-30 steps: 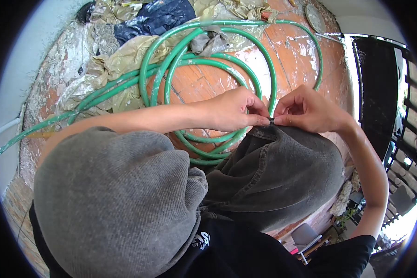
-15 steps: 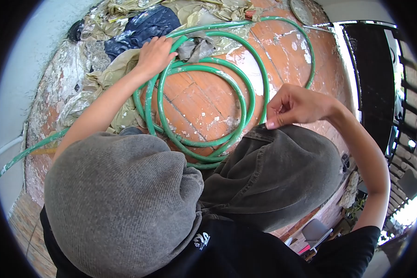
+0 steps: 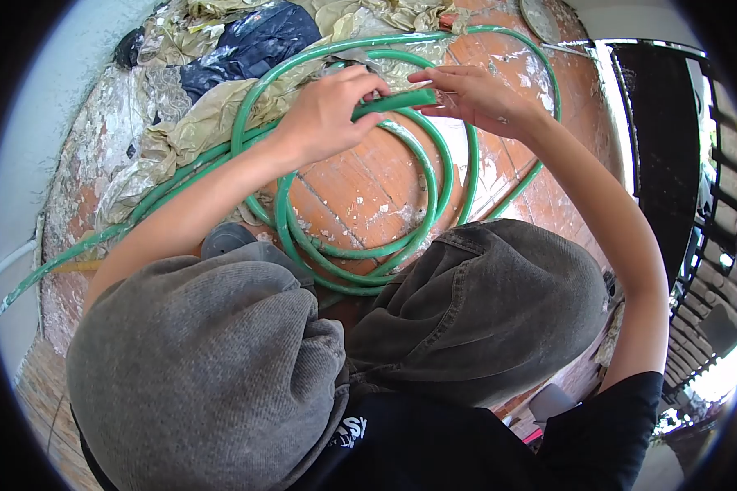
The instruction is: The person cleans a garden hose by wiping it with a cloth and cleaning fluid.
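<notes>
A green hose lies in several loops on the orange tiled floor, with white stains on it. My left hand is wrapped round the hose near its end, which points to the right, lifted over the coils. Beside that cut end is my right hand, its fingers stretched out and apart; the fingertips are close to the hose end, and whether they touch it is hard to tell. A grey rag lies partly hidden behind my left hand.
Crumpled beige sheeting and a dark blue cloth cover the floor at the upper left. A round lid-like object is at the top right. The hose runs off to the left by the wall. My bent knees are in front.
My left hand has moved right and brought the hose end with it. My right hand has left my knee, moved up beside the hose end and opened. The hose loops have shifted.
</notes>
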Motion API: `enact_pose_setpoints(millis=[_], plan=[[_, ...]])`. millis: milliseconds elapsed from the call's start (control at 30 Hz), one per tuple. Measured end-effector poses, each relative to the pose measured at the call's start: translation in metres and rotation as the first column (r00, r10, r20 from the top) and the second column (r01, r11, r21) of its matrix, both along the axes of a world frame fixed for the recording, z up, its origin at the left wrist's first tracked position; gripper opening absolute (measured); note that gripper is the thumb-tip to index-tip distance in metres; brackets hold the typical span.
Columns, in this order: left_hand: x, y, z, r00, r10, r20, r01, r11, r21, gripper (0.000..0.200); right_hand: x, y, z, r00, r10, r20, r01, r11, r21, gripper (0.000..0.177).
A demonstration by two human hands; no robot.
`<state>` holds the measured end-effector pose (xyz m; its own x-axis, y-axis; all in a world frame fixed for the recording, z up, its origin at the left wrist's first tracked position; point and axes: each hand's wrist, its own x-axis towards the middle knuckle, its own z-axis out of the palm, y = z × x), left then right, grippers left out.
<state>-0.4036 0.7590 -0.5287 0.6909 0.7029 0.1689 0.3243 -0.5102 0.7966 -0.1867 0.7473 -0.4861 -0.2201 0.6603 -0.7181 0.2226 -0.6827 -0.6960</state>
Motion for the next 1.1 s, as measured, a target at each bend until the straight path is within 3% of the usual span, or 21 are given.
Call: enact_pose_setpoints(millis=[33, 133, 200, 233, 300, 367, 400, 433, 467, 500, 567, 733, 833, 967, 1033, 1100], plan=[[-0.001, -0.001, 0.001, 1.000, -0.014, 0.016, 0.014, 0.999, 0.035, 0.023, -0.001, 0.000, -0.002, 0.998, 0.054, 0.043, -0.058, 0.994, 0.092, 0.035], [-0.002, -0.001, 0.004, 1.000, -0.005, 0.007, 0.005, 1.000, 0.016, 0.023, 0.013, 0.004, 0.000, 0.983, 0.183, -0.023, -0.182, 0.983, 0.036, 0.032], [-0.002, 0.000, 0.002, 1.000, 0.011, 0.019, -0.011, 1.000, 0.000, 0.023, 0.027, 0.002, -0.001, 0.964, 0.264, 0.021, -0.264, 0.965, -0.001, 0.030], [-0.004, 0.001, 0.000, 0.999, 0.031, 0.027, -0.030, 0.999, -0.016, 0.024, 0.029, -0.001, 0.004, 0.890, 0.391, 0.233, -0.412, 0.910, 0.048, 0.030], [-0.006, 0.004, -0.005, 0.999, 0.051, -0.013, -0.051, 0.998, -0.023, 0.024, 0.029, -0.014, 0.020, 0.589, 0.519, 0.619, -0.682, 0.731, 0.036, 0.031], [-0.008, 0.008, -0.011, 0.996, 0.073, -0.047, -0.074, 0.997, -0.024, 0.024, 0.026, -0.022, 0.041, 0.151, 0.455, 0.877, -0.861, 0.497, -0.110, 0.033], [-0.010, 0.009, -0.015, 0.993, 0.094, -0.065, -0.096, 0.995, -0.023, 0.025, 0.021, -0.020, 0.053, 0.149, 0.456, 0.877, -0.861, 0.496, -0.112, 0.033], [-0.011, 0.010, -0.017, 0.990, 0.113, -0.083, -0.115, 0.993, -0.022, 0.025, 0.013, -0.017, 0.069, 0.338, 0.667, 0.664, -0.803, 0.573, -0.167, 0.031], [-0.013, 0.012, -0.018, 0.991, 0.110, -0.081, -0.112, 0.993, -0.022, 0.025, 0.006, -0.016, 0.081, 0.516, 0.769, 0.376, -0.744, 0.621, -0.249, 0.030], [-0.014, 0.013, -0.018, 0.988, 0.113, -0.102, -0.114, 0.993, -0.009, 0.025, 0.002, -0.019, 0.089, 0.517, 0.768, 0.378, -0.741, 0.623, -0.250, 0.030], [-0.014, 0.014, -0.020, 0.986, 0.116, -0.120, -0.117, 0.993, 0.003, 0.026, -0.004, -0.026, 0.099, 0.504, 0.851, 0.148, -0.784, 0.523, -0.334, 0.026], [-0.016, 0.014, -0.023, 0.987, 0.117, -0.113, -0.120, 0.993, -0.020, 0.024, -0.009, -0.042, 0.099, 0.538, 0.830, 0.150, -0.770, 0.555, -0.314, 0.019], [-0.018, 0.014, -0.021, 0.985, 0.124, -0.116, -0.128, 0.992, -0.024, 0.024, -0.009, -0.053, 0.098, 0.585, 0.739, 0.334, -0.728, 0.660, -0.186, 0.019], [-0.019, 0.016, -0.022, 0.986, 0.128, -0.106, -0.130, 0.991, -0.022, 0.024, -0.005, -0.059, 0.089, 0.547, 0.744, 0.385, -0.747, 0.641, -0.177, 0.021], [-0.019, 0.017, -0.024, 0.987, 0.135, -0.090, -0.138, 0.990, -0.024, 0.024, -0.007, -0.058, 0.085, 0.457, 0.797, 0.394, -0.760, 0.580, -0.293, 0.023], [-0.020, 0.017, -0.023, 0.985, 0.136, -0.104, -0.140, 0.990, -0.032, 0.024, -0.003, -0.051, 0.087, 0.496, 0.800, 0.337, -0.759, 0.588, -0.279, 0.021]])
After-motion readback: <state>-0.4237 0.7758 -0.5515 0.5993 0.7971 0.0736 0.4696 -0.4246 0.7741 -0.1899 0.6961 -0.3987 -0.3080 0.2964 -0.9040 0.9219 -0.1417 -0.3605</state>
